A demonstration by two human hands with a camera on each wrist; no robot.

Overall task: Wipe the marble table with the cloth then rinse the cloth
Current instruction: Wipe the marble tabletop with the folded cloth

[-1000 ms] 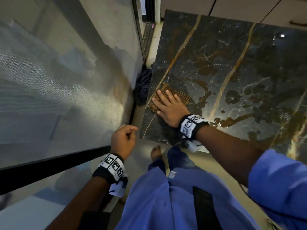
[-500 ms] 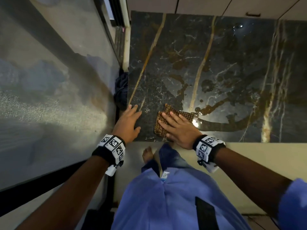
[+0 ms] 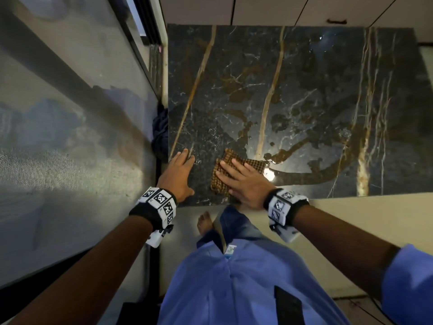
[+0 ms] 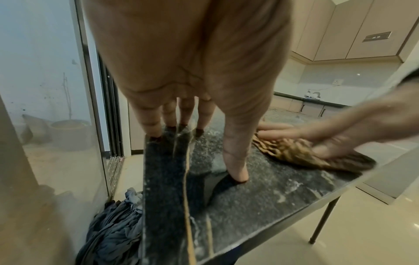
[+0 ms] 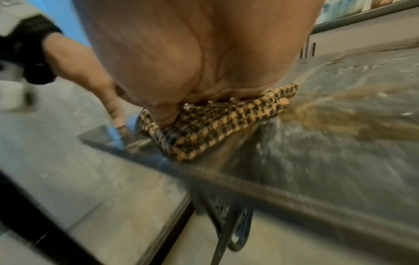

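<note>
A dark marble table (image 3: 304, 90) with gold veins carries brown spill marks and streaks. A folded brown checked cloth (image 3: 219, 181) (image 4: 294, 152) (image 5: 215, 129) lies near the table's front left corner. My right hand (image 3: 241, 181) presses flat on the cloth with straight fingers. My left hand (image 3: 178, 174) rests flat on the bare marble at the left front corner, fingers (image 4: 167, 114) straight, thumb touching the top. A brown wet smear (image 5: 351, 116) runs right of the cloth.
A glass sliding door (image 3: 70, 137) stands close along the table's left side. A bundle of dark blue fabric (image 3: 161, 134) (image 4: 113, 224) lies on the floor between door and table. Cabinets (image 3: 281, 8) line the far wall. My bare foot (image 3: 205, 222) stands under the front edge.
My right hand has dragged the cloth toward the front edge of the table. My left hand, curled in the air a second ago, came down flat on the table's left corner.
</note>
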